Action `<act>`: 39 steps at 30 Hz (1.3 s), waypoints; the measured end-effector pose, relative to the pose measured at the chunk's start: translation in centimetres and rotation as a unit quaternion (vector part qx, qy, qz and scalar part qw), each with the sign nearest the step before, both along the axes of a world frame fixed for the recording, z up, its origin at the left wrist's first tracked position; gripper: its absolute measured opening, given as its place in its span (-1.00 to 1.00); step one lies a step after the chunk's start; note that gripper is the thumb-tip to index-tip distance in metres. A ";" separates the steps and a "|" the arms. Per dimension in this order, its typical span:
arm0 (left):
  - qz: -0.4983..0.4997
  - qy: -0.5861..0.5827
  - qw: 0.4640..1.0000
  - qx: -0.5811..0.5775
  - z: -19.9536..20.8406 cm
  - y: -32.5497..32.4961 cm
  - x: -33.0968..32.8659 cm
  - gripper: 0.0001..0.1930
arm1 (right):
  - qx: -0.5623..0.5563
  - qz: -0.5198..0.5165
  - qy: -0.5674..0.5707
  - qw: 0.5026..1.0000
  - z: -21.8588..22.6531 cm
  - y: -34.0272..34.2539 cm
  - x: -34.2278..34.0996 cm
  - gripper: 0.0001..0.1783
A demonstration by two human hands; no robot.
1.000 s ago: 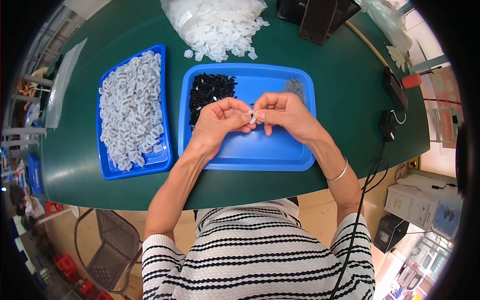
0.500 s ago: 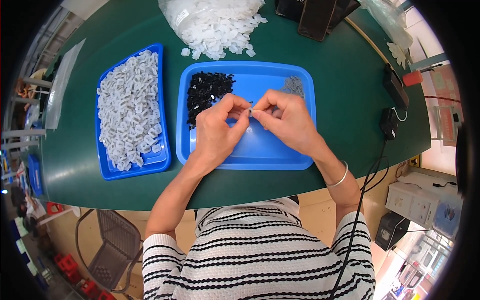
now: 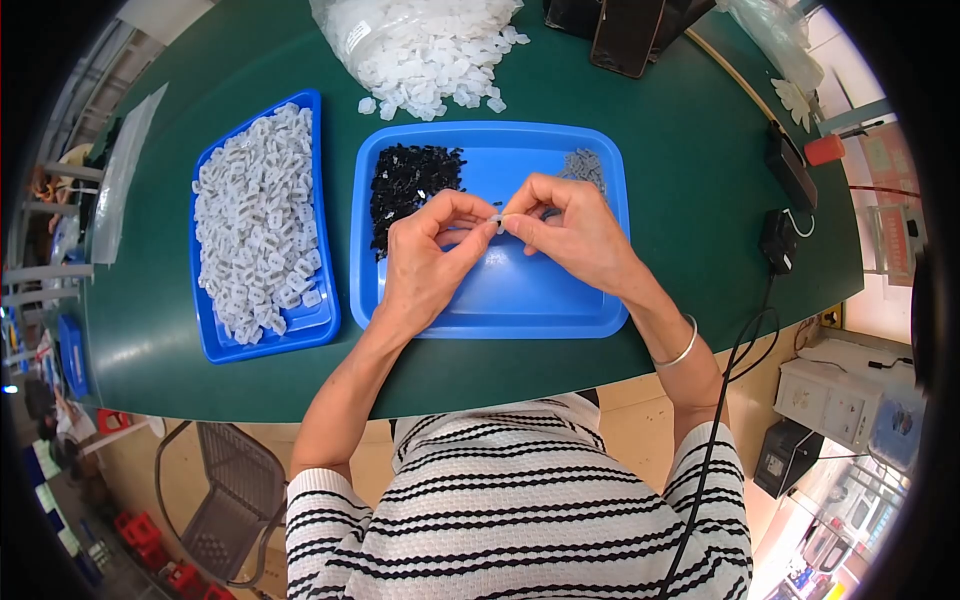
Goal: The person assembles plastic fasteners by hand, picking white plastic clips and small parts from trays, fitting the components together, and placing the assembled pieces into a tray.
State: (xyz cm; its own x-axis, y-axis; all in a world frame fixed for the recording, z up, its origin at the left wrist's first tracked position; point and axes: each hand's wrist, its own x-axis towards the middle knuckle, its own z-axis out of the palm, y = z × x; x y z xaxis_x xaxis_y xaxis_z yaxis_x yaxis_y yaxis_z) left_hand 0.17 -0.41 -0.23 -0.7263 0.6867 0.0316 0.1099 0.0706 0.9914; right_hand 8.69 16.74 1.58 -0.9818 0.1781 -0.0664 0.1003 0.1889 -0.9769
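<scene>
My left hand (image 3: pixel 428 262) and my right hand (image 3: pixel 578 236) meet above the middle of a light blue tray (image 3: pixel 520 325). Between the fingertips of both is a small whitish plastic piece (image 3: pixel 498 224), pinched from either side and mostly covered by the fingers. Small black parts (image 3: pixel 410 185) are heaped in the tray's left side, beyond my left hand. At the tray's far right corner, just past my right hand, lies a smaller pile of grey parts (image 3: pixel 583 167).
To the left stands a darker blue tray (image 3: pixel 270 345) heaped with whitish plastic pieces (image 3: pixel 258 215). A clear bag (image 3: pixel 350 35) spills translucent white pieces (image 3: pixel 430 75) at the back. A dark phone (image 3: pixel 627 38) is at the back right; a black cable (image 3: pixel 745 345) hangs over the right edge.
Both hands stay together over the tray with only slight finger movement around the small piece. The whole view has shifted a little.
</scene>
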 end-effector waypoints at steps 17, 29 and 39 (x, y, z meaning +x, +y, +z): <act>0.007 0.134 0.990 -0.040 -0.4 0.3 0.1 -0.90 | 0.104 -0.019 0.016 0.994 -0.3 -0.9 0.3 -0.87; 0.028 -0.047 0.998 -0.011 0.0 -0.6 -0.6 -0.87 | 0.392 0.045 0.080 0.915 1.0 3.5 3.4 -0.92; 0.049 -0.021 0.999 -0.009 -0.5 -1.0 -1.3 -0.86 | 0.481 0.047 0.105 0.869 -0.5 2.1 0.2 -0.90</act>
